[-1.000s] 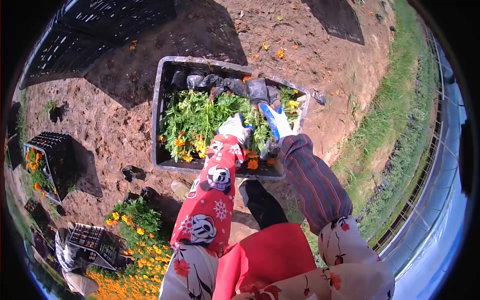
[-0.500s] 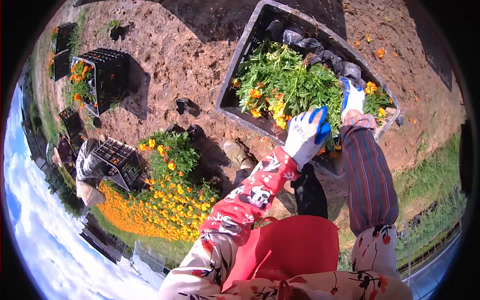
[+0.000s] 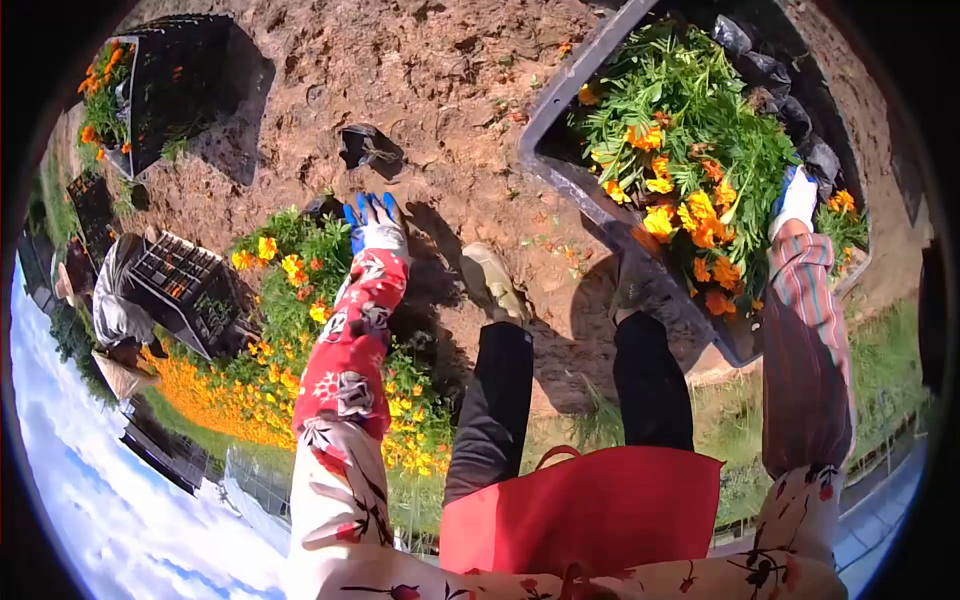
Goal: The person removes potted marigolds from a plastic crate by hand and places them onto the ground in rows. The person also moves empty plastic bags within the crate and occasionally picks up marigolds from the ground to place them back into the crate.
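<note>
My left hand point(image 3: 377, 228), in a white glove with blue fingers, reaches out with fingers spread. It is at the edge of the standing marigolds point(image 3: 290, 262), near a black plant bag point(image 3: 320, 207), and no held thing shows. My right hand point(image 3: 795, 207), in a matching glove, rests inside the large black crate point(image 3: 572, 90), against the leafy stems of the marigold plants point(image 3: 690, 125). Its fingers are partly hidden among leaves beside the black root bags point(image 3: 790, 108). The plants lie on their sides, orange blooms towards me.
Another black bag point(image 3: 362, 146) sits on the bare soil. At the left stands a black crate point(image 3: 165, 95) with marigolds. A person point(image 3: 125, 300) in a straw hat is beside another crate point(image 3: 178, 275). My shoe point(image 3: 490, 280) is between flowers and crate.
My left hand has left the large crate and swung left to the standing marigolds, its fingers now spread. My right hand stays in the crate. The view has shifted, with the crate further right.
</note>
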A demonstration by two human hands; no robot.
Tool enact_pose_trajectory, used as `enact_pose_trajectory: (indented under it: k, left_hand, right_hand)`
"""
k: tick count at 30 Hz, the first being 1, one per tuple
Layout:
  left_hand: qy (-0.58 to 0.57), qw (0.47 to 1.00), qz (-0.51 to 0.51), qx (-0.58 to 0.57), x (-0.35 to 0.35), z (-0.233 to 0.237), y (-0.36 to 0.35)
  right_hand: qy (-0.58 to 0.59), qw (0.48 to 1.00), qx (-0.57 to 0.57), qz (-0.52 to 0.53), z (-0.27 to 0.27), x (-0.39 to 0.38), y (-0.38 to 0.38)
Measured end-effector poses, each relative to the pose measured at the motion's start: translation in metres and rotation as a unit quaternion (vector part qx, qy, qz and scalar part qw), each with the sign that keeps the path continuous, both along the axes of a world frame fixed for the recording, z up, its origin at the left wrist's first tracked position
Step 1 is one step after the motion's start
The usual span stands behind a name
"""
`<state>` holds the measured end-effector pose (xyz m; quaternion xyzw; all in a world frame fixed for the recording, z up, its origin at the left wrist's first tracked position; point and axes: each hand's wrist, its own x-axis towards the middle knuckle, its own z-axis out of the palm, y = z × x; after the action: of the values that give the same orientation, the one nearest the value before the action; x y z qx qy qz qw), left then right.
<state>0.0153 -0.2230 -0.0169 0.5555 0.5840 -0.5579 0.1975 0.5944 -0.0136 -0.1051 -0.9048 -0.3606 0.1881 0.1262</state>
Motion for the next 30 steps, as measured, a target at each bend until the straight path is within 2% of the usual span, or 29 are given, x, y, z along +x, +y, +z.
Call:
enact_pose_trajectory:
  k: [1,2,4,6,8,9,12,14,15,16,19,21,22,23,24,25,26,27,28,29,30]
  left_hand:
    - [0.071,0.995,-0.068,0.024,-0.048,-0.056,-0.04]
    - [0.142,0.979,-0.138,0.044,-0.084,-0.107,-0.086]
    - [0.102,0.994,0.043,-0.009,-0.064,-0.059,-0.057]
    - [0.094,0.993,-0.013,0.066,-0.073,-0.066,-0.079]
    - [0.082,0.979,0.188,-0.005,-0.071,-0.068,-0.062]
    - [0.082,0.966,0.24,0.047,-0.072,-0.067,-0.059]
    - [0.035,0.957,0.281,0.061,-0.075,-0.053,-0.046]
    - [-0.007,0.951,0.302,0.066,-0.082,-0.034,-0.041]
    - [-0.03,0.947,0.312,0.07,-0.086,-0.022,-0.039]
    - [-0.056,0.941,0.324,0.077,-0.091,-0.008,-0.036]
    - [-0.147,0.915,0.362,0.103,-0.104,0.051,-0.03]
    - [-0.208,0.881,0.406,0.124,-0.11,0.097,-0.027]
    - [-0.235,0.861,0.432,0.132,-0.114,0.124,-0.028]
    - [-0.264,0.835,0.463,0.136,-0.116,0.152,-0.029]
    - [-0.287,0.807,0.496,0.14,-0.118,0.179,-0.031]
    - [-0.307,0.777,0.531,0.142,-0.121,0.209,-0.037]
    - [-0.323,0.747,0.563,0.146,-0.122,0.236,-0.045]
    - [-0.332,0.715,0.597,0.148,-0.123,0.262,-0.058]
    - [-0.337,0.681,0.632,0.152,-0.122,0.288,-0.075]
    - [-0.337,0.645,0.667,0.159,-0.119,0.314,-0.093]
    - [-0.352,0.578,0.717,0.169,-0.119,0.333,-0.121]
  right_hand:
    - [0.052,0.997,0.062,0.004,-0.012,0.02,0.0]
    - [0.04,0.998,0.047,-0.01,-0.008,0.018,0.002]
    - [0.024,0.999,0.031,-0.019,-0.003,0.017,0.007]
    - [0.029,0.999,0.029,-0.002,-0.001,0.014,0.007]
    - [0.033,0.999,0.023,0.015,0.007,0.011,0.005]
    - [0.037,0.999,0.019,0.025,0.015,0.007,0.002]
    - [0.054,0.996,0.01,0.073,0.054,-0.015,-0.009]
    - [0.076,0.99,0.013,0.117,0.104,-0.042,-0.025]
    - [0.134,0.976,0.041,0.165,0.146,-0.067,-0.036]
    - [0.04,0.982,0.0,0.187,0.172,-0.077,-0.047]
    - [0.067,0.97,0.031,0.231,0.232,-0.084,-0.091]
    - [0.077,0.972,-0.01,0.221,0.263,-0.073,-0.121]
    - [0.002,0.979,-0.094,0.183,0.262,-0.048,-0.148]
    - [0.086,0.968,-0.092,0.219,0.313,-0.057,-0.146]
    - [-0.005,0.916,-0.106,0.386,0.285,0.006,-0.188]
    - [0.091,0.958,-0.132,0.236,0.318,0.006,-0.191]
    - [0.246,0.956,-0.07,0.144,0.305,0.039,-0.218]
    - [0.226,0.953,-0.178,0.098,0.337,0.049,-0.221]
    - [0.269,0.945,-0.183,0.032,0.332,0.079,-0.244]
    - [0.39,0.903,-0.181,-0.018,0.369,0.077,-0.245]
    - [0.424,0.89,-0.156,-0.065,0.375,0.089,-0.261]
